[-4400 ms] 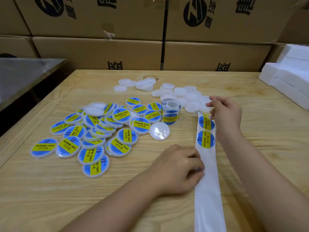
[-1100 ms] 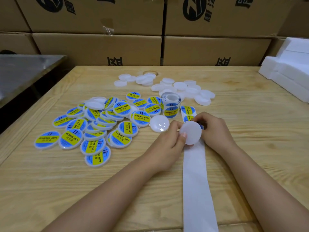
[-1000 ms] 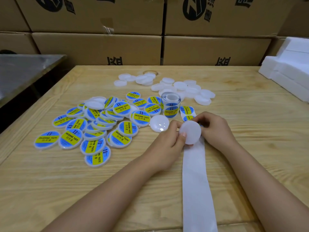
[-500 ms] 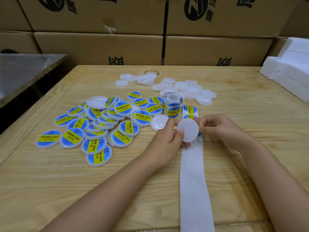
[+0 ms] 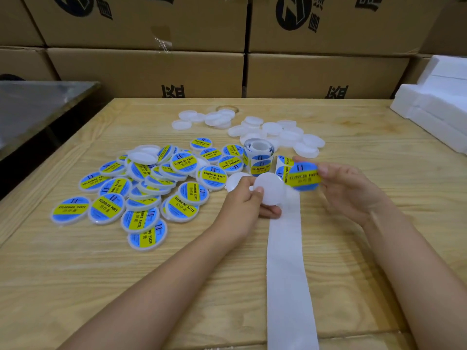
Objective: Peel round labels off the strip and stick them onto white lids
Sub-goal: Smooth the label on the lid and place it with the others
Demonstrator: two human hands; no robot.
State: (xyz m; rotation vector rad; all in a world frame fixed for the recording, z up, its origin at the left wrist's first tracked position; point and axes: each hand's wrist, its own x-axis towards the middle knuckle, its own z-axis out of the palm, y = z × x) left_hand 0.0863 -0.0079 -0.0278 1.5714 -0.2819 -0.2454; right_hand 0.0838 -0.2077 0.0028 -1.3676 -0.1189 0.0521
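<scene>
My left hand [image 5: 243,202] grips a plain white lid [image 5: 269,189] by its edge, just above the table. My right hand [image 5: 351,189] pinches a round blue and yellow label [image 5: 303,176] by its rim, a little to the right of the lid and apart from it. The white backing strip [image 5: 288,261] runs from under my hands toward the near table edge. The label roll [image 5: 259,157] stands behind my hands, with a few labels on the strip beside it [image 5: 283,166]. Another bare lid [image 5: 233,181] lies partly hidden behind my left hand.
Several labelled lids [image 5: 141,190] lie heaped on the left of the wooden table [image 5: 379,152]. Several bare white lids [image 5: 275,132] are scattered at the back. Cardboard boxes [image 5: 151,72] wall the rear, white foam blocks [image 5: 439,107] sit at the right, a metal table [image 5: 38,107] at the left.
My right hand has peeled a label off the strip and lifted it to the right of the lid. My left hand keeps holding the lid in about the same place.
</scene>
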